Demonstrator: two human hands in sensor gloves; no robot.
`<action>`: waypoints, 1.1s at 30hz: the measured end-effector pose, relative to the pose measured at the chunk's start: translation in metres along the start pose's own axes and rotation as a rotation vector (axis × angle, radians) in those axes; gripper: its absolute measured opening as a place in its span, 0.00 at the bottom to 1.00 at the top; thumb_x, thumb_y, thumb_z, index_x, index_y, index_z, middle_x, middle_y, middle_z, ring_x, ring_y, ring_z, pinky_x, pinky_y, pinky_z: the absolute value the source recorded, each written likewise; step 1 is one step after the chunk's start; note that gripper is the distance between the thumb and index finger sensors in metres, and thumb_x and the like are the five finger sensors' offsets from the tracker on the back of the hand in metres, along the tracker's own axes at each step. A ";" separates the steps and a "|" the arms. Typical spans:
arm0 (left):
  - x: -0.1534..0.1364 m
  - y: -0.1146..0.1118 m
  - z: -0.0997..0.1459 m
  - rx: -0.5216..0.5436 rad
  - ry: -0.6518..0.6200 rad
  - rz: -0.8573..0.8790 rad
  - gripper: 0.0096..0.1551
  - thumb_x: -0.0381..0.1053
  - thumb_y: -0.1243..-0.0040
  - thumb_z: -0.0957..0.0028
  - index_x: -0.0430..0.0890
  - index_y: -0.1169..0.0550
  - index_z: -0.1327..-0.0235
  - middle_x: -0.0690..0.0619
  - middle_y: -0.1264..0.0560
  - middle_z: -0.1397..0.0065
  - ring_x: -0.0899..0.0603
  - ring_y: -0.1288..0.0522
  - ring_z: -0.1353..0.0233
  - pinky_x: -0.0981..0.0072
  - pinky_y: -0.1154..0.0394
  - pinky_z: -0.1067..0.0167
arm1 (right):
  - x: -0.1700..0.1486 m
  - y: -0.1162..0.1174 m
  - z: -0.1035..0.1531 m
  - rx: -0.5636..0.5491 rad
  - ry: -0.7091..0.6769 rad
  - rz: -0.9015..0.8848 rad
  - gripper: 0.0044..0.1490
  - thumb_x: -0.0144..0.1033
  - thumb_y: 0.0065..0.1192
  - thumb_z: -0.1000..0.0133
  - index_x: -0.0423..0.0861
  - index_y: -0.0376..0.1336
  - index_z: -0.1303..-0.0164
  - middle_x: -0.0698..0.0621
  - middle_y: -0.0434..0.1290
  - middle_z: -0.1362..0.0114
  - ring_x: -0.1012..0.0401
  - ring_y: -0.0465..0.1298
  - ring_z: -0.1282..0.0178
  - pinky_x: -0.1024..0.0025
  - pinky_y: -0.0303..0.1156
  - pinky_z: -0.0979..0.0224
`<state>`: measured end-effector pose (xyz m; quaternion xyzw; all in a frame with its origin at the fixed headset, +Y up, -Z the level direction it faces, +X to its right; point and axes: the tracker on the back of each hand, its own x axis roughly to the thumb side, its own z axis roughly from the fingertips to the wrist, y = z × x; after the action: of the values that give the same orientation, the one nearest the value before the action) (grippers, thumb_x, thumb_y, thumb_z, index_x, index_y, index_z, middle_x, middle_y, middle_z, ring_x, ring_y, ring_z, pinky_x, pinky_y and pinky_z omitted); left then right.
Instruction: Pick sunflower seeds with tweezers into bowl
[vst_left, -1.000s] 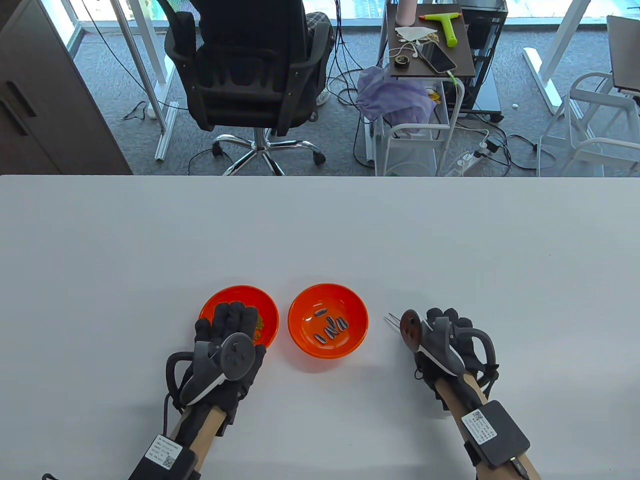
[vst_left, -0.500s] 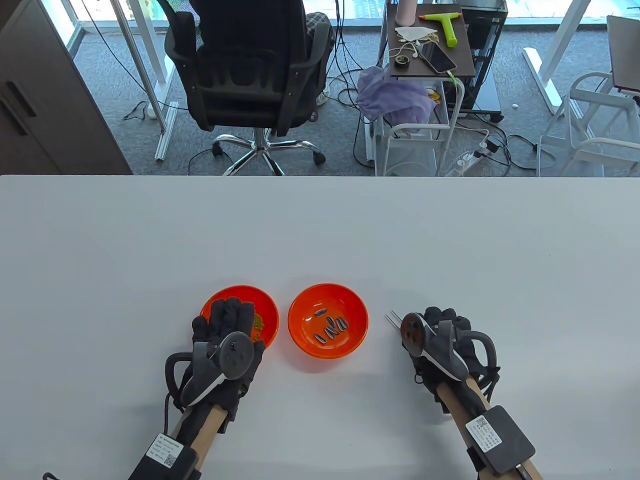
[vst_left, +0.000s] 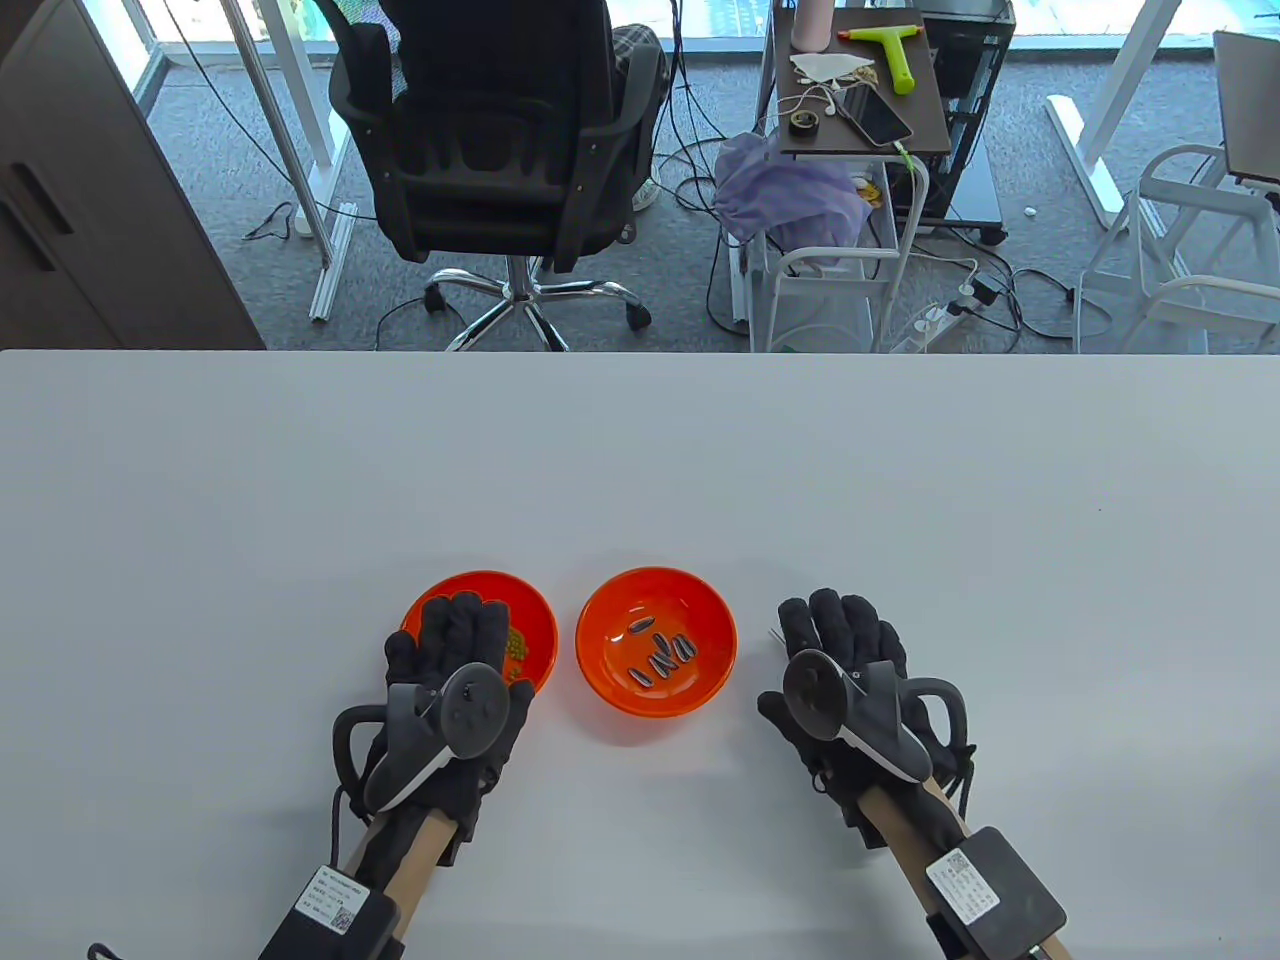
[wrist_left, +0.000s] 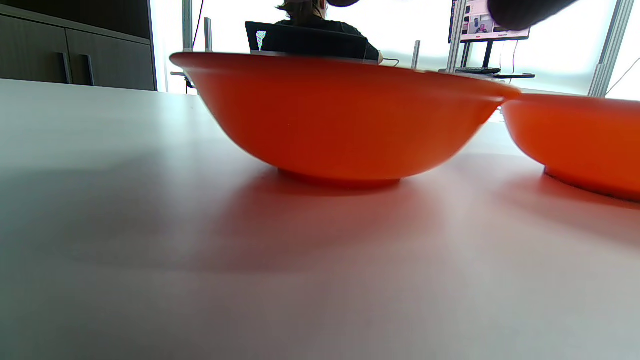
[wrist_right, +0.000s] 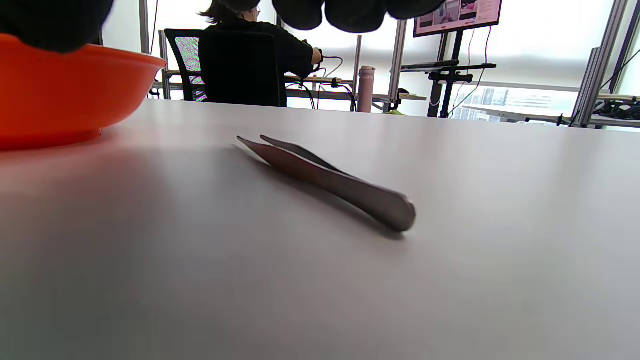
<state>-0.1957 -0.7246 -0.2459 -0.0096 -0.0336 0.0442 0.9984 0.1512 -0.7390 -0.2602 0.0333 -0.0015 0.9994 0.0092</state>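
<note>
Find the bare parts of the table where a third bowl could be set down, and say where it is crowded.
Free: the wide white table beyond both bowls, and its left and right ends. Crowded: the near middle, where the left bowl, right bowl, left hand, right hand and tweezers lie close together.

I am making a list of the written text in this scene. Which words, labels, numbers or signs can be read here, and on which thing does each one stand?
No text can be read.
White label with QR code on the left wrist box: print too small.
White label with QR code on the right wrist box: print too small.
Monitor behind the table, right wrist view: page blurred.
</note>
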 end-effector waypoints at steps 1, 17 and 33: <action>0.000 0.000 0.000 -0.001 0.001 -0.001 0.44 0.66 0.47 0.49 0.56 0.46 0.20 0.53 0.49 0.12 0.41 0.51 0.11 0.38 0.54 0.21 | 0.000 0.000 0.000 -0.003 0.000 0.001 0.60 0.69 0.58 0.61 0.62 0.40 0.21 0.54 0.43 0.13 0.47 0.49 0.12 0.49 0.50 0.14; 0.000 0.000 0.000 0.014 0.001 -0.009 0.44 0.66 0.47 0.49 0.56 0.46 0.20 0.54 0.49 0.12 0.41 0.52 0.11 0.38 0.55 0.21 | -0.004 -0.002 -0.001 -0.039 0.029 0.014 0.62 0.70 0.57 0.61 0.62 0.36 0.21 0.54 0.40 0.12 0.46 0.46 0.12 0.47 0.46 0.14; 0.001 -0.002 0.001 0.008 0.002 -0.020 0.44 0.66 0.47 0.49 0.57 0.47 0.20 0.54 0.50 0.12 0.42 0.52 0.11 0.38 0.55 0.21 | -0.005 -0.002 -0.001 -0.041 0.033 0.046 0.62 0.70 0.57 0.61 0.62 0.37 0.21 0.53 0.40 0.13 0.46 0.46 0.12 0.47 0.46 0.14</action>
<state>-0.1947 -0.7261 -0.2446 -0.0053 -0.0326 0.0346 0.9989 0.1563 -0.7369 -0.2614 0.0167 -0.0228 0.9995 -0.0131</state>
